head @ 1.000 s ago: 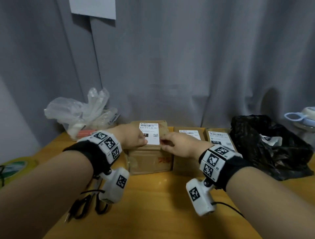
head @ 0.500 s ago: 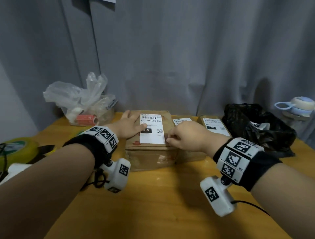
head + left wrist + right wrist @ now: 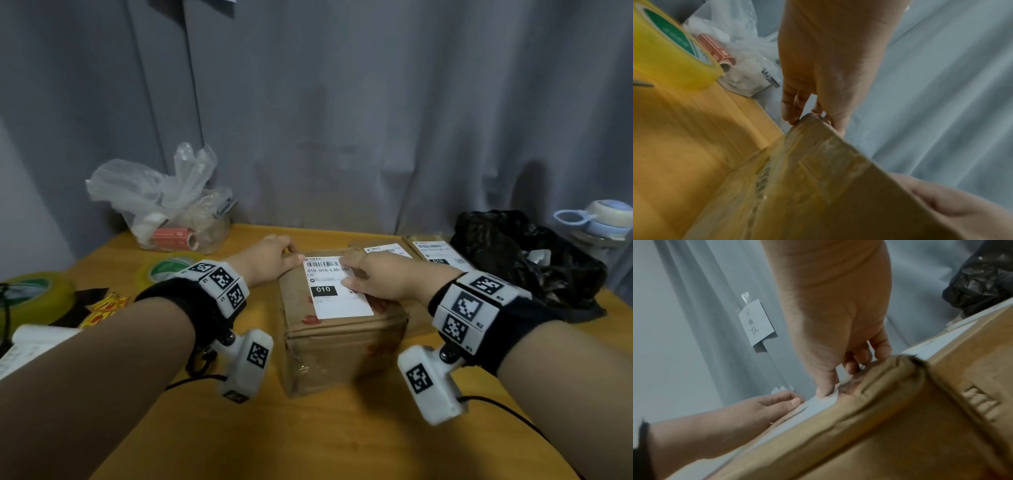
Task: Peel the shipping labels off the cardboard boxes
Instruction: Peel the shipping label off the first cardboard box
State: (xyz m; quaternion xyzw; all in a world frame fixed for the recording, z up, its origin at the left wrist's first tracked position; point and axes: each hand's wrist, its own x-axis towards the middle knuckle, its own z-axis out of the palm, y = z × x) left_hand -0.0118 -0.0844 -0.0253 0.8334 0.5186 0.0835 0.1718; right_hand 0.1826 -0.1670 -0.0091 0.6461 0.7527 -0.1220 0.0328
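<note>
A taped cardboard box (image 3: 342,342) stands in the middle of the wooden table (image 3: 342,438), with a white shipping label (image 3: 337,298) lying flat on its top. My left hand (image 3: 274,257) grips the box's far left corner (image 3: 807,118), fingers curled over it. My right hand (image 3: 373,277) lies over the label's right side. Its thumb (image 3: 824,391) presses on the label (image 3: 818,404) and its curled fingers (image 3: 869,356) dig in at the label's far right edge. Two more labelled boxes (image 3: 387,250) (image 3: 435,253) sit behind on the right.
A black plastic bag (image 3: 524,260) lies at the right, with a pale blue lidded cup (image 3: 603,219) behind it. At the back left sits a clear bag (image 3: 161,202) holding a red roll. Yellow tape rolls (image 3: 34,294) (image 3: 668,48) and printed wrappers lie at the left. A grey curtain hangs behind the table.
The box has slid toward me, out of the row of boxes. Both hands came with it, the left shifting to the far left corner and the right staying at the label's right edge.
</note>
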